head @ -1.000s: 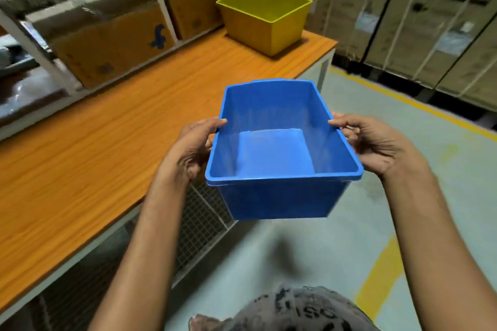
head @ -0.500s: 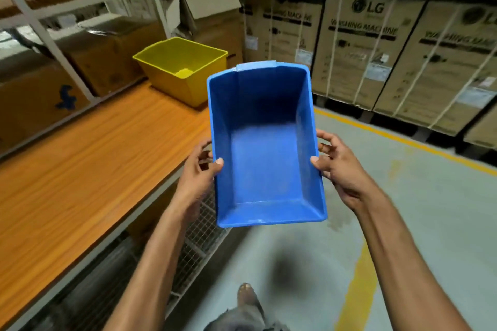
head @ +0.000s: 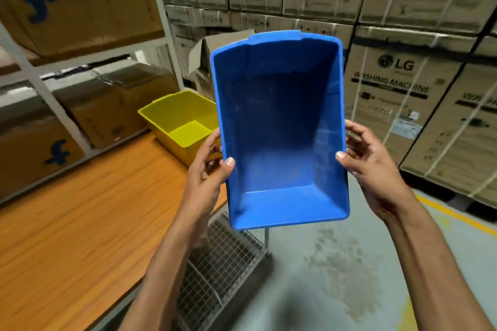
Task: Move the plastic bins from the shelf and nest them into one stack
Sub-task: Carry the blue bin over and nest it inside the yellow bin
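I hold an empty blue plastic bin (head: 279, 126) in the air with both hands, its open side tipped toward me. My left hand (head: 207, 172) grips its left rim, thumb inside. My right hand (head: 368, 161) grips the right rim the same way. An empty yellow bin (head: 174, 118) stands upright on the far end of the orange wooden shelf top (head: 80, 223), just left of and behind the blue bin. The blue bin hides the yellow bin's right side.
White shelf uprights (head: 161, 24) carry cardboard boxes (head: 78, 8) on the left. Stacked washing machine cartons (head: 403, 83) line the back and right. A wire mesh panel (head: 223, 263) sits under the shelf end. Grey floor with a yellow line (head: 451, 212) lies to the right.
The blue bin has been raised and tipped from level to steeply angled toward me. My view has lifted and come closer to the yellow bin.
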Action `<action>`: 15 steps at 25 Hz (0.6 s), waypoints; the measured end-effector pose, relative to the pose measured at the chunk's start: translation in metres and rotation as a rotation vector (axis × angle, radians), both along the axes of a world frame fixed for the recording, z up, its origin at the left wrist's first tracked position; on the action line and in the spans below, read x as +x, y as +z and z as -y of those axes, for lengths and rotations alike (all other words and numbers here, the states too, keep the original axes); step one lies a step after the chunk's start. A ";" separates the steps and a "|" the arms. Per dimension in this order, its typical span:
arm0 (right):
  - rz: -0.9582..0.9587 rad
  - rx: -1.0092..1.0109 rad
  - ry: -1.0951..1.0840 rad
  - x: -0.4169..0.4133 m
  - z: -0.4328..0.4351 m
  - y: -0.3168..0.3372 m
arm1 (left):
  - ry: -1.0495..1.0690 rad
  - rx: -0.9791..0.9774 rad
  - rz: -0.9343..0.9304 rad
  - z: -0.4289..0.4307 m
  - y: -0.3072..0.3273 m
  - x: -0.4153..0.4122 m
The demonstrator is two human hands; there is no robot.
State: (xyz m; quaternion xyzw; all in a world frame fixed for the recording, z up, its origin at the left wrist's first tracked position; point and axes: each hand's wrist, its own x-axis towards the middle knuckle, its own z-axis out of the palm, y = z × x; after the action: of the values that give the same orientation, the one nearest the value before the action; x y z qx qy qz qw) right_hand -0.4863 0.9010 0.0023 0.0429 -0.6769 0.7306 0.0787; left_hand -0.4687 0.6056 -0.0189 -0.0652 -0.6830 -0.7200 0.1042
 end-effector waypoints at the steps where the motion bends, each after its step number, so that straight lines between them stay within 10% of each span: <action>1: -0.009 -0.017 0.032 -0.020 0.001 0.006 | 0.024 0.000 -0.007 -0.001 0.007 -0.011; 15: 0.066 -0.050 0.650 -0.301 0.060 0.057 | 0.562 0.021 -0.022 0.001 0.064 -0.139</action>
State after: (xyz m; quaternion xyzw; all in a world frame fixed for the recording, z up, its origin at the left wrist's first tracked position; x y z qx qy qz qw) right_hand -0.7878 0.8412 0.0589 0.2311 -0.6117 0.7350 -0.1795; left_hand -0.6079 0.6043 0.0454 0.1201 -0.6655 -0.6693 0.3078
